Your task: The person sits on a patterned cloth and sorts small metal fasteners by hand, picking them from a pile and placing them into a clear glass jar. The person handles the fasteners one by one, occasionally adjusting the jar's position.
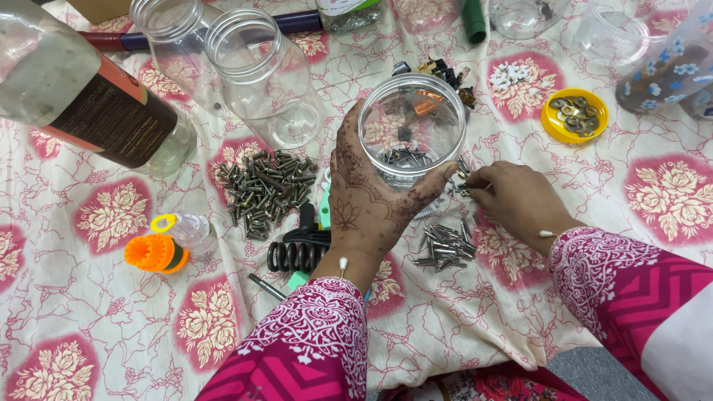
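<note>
Risk judged: jar, at frame centre on the desk, tipped by the left hand and spilling screws; small screw slipping from the pinch. Left hand wrapped around jar's near side, wrist low. Right hand just right of jar, fingertips pinched on screw above loose pile.

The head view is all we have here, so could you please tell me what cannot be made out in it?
- Right hand fingertips: curled under the hand, so how they pinch the small screws is unclear.
- Clear jar near side: covered by the left hand.
- Green and black tools: partly hidden behind the left wrist.
- Dark-labelled bottle: its top is cut off by the upper left edge.
- Yellow lid contents: too small to identify.
</note>
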